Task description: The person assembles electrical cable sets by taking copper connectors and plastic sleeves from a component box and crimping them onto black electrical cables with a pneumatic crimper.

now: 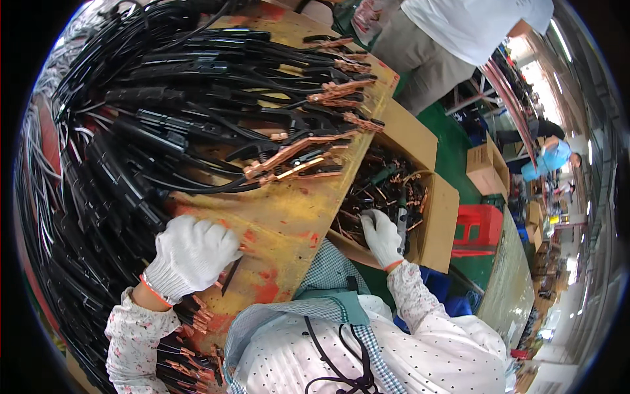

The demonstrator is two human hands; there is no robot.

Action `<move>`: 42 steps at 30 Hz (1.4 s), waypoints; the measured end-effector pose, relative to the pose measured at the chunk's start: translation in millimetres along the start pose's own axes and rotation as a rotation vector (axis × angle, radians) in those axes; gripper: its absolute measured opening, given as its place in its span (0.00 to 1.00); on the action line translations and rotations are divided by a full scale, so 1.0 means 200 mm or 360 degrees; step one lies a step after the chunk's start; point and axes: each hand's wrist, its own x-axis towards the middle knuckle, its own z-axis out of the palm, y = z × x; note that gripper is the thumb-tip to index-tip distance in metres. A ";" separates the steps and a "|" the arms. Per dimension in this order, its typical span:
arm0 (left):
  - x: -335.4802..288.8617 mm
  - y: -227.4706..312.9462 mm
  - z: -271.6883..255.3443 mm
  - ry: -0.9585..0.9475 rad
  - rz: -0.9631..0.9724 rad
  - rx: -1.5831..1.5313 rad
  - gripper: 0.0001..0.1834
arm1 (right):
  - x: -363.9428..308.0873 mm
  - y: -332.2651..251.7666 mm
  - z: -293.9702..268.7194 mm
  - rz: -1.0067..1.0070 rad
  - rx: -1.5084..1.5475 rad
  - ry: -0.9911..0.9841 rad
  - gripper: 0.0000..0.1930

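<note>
My left hand [193,253], in a white knit glove, is closed in a fist above the yellow table. Its fingers are curled under, and what they hold, if anything, is hidden. Beside it lie black-handled welding clamps [125,177] with cables. A thin dark strip [231,277] shows just below the fist. My right hand [382,238], gloved too, reaches into a cardboard box [441,213]. Its fingers are stretched and slightly apart over loose black and copper clamp parts [374,190], with no object visible between them. A grey-green cylindrical tool [402,220] stands next to those fingers.
Clamps with copper jaws [295,154] are piled across the yellow table [282,217], and more lie at the near edge. A co-worker in a white shirt [459,26] stands beyond the table. A red plastic stool [478,226] and another carton [487,167] are at the right.
</note>
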 end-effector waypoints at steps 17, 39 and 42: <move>-0.03 0.02 0.05 0.0004 0.0065 0.0035 0.14 | 0.53 0.08 0.23 0.0242 -0.0328 -0.0362 0.35; -0.02 0.03 0.00 0.0071 0.0068 0.0159 0.15 | 0.14 -0.05 0.10 0.0792 0.2522 -0.0925 0.16; -0.02 0.03 -0.01 0.0032 0.0059 0.0125 0.15 | 0.12 -0.06 0.04 0.0811 0.2285 -0.0463 0.11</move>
